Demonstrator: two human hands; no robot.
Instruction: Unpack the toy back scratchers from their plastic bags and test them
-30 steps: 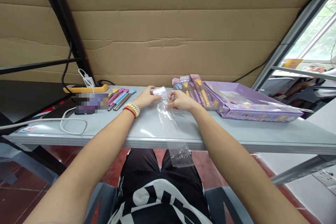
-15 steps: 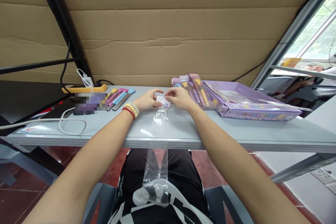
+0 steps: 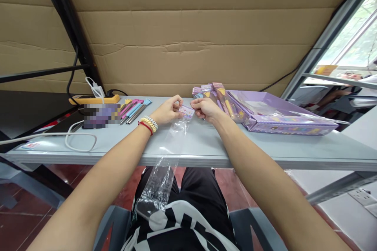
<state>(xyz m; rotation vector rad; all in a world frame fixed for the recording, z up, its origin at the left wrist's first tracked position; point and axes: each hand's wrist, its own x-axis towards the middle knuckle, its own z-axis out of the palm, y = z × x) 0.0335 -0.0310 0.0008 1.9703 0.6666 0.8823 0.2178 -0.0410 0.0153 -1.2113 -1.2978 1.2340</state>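
Note:
A long clear plastic bag [image 3: 160, 182] with a small pale purple printed top [image 3: 186, 112] hangs from my fingers, over the table's front edge and down to my lap. My left hand [image 3: 167, 111] has its thumb and fingers closed on the left side of the printed top. At the right corner of that top, my right hand [image 3: 207, 109] pinches with thumb and forefinger. Close beyond my right hand lie several packed pieces [image 3: 223, 100] with yellow and blue hand-shaped ends, in clear bags with purple tops.
A purple open box [image 3: 291, 127] with clear plastic inside stands at the right. On the left lie several loose sticks [image 3: 138, 110] with coloured hand-shaped ends, a yellow power strip [image 3: 110, 99] and a white cable [image 3: 81, 149]. A cardboard wall [image 3: 188, 62] closes the back.
The bag's printed top has turned and tilted, its face now showing more. The hanging lower end has swung left over my lap. My right hand has shifted slightly right.

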